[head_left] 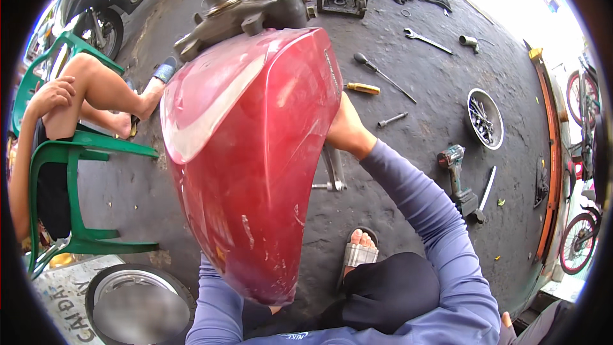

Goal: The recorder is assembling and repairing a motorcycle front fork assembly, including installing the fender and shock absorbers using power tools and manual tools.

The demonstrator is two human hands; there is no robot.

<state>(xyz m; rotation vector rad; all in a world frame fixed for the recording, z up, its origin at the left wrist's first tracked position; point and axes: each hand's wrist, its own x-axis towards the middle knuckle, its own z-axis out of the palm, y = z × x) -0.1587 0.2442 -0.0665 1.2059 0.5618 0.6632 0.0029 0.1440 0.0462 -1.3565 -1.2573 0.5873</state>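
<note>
A large red front fender (255,140) of a motorcycle, scuffed with pale scratches, fills the middle of the view. Its upper end sits against the grey metal fork clamp (249,19), from which a stem rises. My right hand (348,129) grips the fender's right side, its fingers hidden behind the edge. From the lower left my left forearm (217,303) passes beneath the fender's lower end, which covers that hand's fingers. Part of a grey fork leg (333,167) shows past the right edge, with a bolt at its foot.
Right floor: screwdriver (383,76), yellow handle (363,88), socket bit (393,119), wrench (428,41), metal bowl (473,99) of fasteners, cordless driver (454,169), hammer-like tool (486,193). Left: another person's leg (105,83) by green chairs (73,195); wheel (182,291) below.
</note>
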